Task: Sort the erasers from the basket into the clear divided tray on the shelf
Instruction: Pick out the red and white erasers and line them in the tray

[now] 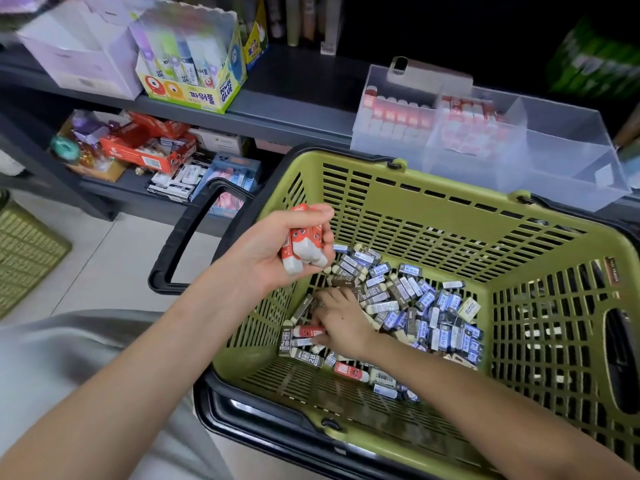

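Note:
A green basket with black handles stands in front of me and holds a heap of erasers in blue, brown and red sleeves. My left hand hovers over the basket's left rim and grips a few red-sleeved erasers. My right hand is down in the basket among the pile, its fingers curled around a red eraser. The clear divided tray stands on the shelf behind the basket; its left and middle compartments hold red erasers.
A yellow glue box and a white box stand on the upper shelf at the left. The lower shelf holds boxes of stationery. A second green basket is on the floor at the far left.

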`<state>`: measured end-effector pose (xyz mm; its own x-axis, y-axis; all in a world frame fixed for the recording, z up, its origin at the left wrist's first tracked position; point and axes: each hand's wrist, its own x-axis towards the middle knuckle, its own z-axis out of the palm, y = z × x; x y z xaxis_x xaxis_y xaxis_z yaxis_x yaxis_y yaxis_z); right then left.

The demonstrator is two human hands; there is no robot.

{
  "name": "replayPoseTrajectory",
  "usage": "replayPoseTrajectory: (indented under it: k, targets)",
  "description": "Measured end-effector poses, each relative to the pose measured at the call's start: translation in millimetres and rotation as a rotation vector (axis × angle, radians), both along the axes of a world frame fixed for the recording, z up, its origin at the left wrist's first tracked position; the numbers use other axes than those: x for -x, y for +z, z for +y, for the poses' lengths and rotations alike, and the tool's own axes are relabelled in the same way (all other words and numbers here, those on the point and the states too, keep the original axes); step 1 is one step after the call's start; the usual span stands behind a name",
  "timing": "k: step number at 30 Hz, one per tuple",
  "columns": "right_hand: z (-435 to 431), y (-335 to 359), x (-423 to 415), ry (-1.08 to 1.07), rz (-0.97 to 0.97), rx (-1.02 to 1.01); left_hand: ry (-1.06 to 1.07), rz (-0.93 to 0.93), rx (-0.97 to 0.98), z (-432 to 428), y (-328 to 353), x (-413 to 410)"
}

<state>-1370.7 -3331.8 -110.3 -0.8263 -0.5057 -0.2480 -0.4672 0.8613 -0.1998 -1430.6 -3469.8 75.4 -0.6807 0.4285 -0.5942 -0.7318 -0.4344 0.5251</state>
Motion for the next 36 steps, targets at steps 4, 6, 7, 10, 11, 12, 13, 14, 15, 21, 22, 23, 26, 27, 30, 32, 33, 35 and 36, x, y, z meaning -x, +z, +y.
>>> replayPoseTrajectory:
  k: [4, 6, 7, 10, 11, 12, 13, 14, 15, 21, 22, 23, 26, 27, 30, 32, 33, 35, 36]
  targets:
    - [21, 33, 0, -0.277, -0.021, 0.264, -0.053, 0.052, 0.09, 2, -2, -2]
    - [36, 67, 7, -0.581, -0.253, 0.579, -0.089, 0.093, 0.167, 4, -7, -5]
    - [42, 86, 8, -0.742, -0.413, 0.803, -0.107, 0.106, 0.203, 6, -10, -7]
    - [58, 129, -4, -0.998, -0.677, 1.305, -0.164, 0.107, 0.268, 11, -15, -11]
    - [59, 139, -9, -0.995, -0.715, 1.386, -0.189, 0.116, 0.278, 12, -16, -12]
    - [57, 148, -13, -0.972, -0.738, 1.438, -0.216, 0.133, 0.281, 14, -17, -14]
    - [54, 154, -16, -0.948, -0.748, 1.464, -0.245, 0.156, 0.277, 16, -17, -16]
    - [49, 157, -18, -0.927, -0.747, 1.464, -0.276, 0.177, 0.266, 18, -18, -18]
    - [45, 160, -20, -0.908, -0.748, 1.445, -0.305, 0.189, 0.248, 19, -18, -20]
    - [58, 147, -21, -0.843, -0.874, 1.308, -0.285, 0.124, 0.249, 26, -17, -25]
    - [63, 137, -23, -0.862, -0.894, 1.195, -0.254, 0.1, 0.264, 26, -17, -24]
    - [66, 125, -27, -0.838, -0.895, 1.007, -0.224, 0.082, 0.269, 25, -16, -22]
    - [63, 81, -43, -0.557, -0.897, 0.409, -0.16, 0.064, 0.247, 22, -16, -17]
    - [60, 69, -47, -0.494, -0.919, 0.324, -0.15, 0.062, 0.239, 22, -17, -15]
    - [47, 54, -51, -0.424, -0.877, 0.229, -0.165, 0.064, 0.226, 22, -20, -14]
    - [42, 47, -51, -0.37, -0.791, 0.166, -0.167, 0.063, 0.211, 22, -22, -14]
    - [40, 44, -52, -0.339, -0.738, 0.137, -0.168, 0.063, 0.206, 22, -22, -14]
    - [37, 38, -54, -0.334, -0.657, 0.131, -0.17, 0.065, 0.21, 22, -22, -12]
    - [35, 36, -55, -0.356, -0.638, 0.15, -0.163, 0.065, 0.211, 22, -22, -11]
